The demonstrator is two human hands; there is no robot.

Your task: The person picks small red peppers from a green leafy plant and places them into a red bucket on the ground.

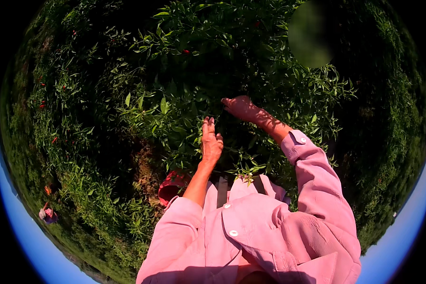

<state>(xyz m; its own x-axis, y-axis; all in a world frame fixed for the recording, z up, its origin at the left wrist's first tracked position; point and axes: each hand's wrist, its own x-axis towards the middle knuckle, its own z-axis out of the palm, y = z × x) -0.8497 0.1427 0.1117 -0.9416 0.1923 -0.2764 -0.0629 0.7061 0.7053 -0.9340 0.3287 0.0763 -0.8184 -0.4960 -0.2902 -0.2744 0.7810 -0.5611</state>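
Leafy chilli pepper plants (184,124) fill the space before me. My left hand (212,142) reaches into the sunlit leaves, its fingers extended and the thumb apart, with nothing seen in it. A little farther out and to the right, my right hand (238,107) has its fingers bent, and the index finger points left into dark foliage. Shadow hides whether anything is pinched there. A red pepper (186,52) hangs among leaves beyond both hands. Below my left forearm stands a red bucket (171,185), partly covered by my sleeve; its inside is too dark to make out.
More rows of plants (71,99) with scattered red peppers (42,105) run along the left. Bare brown soil (145,165) shows near the bucket. Another person (48,214) is far off at lower left. Dense plants (404,106) also line the right side.
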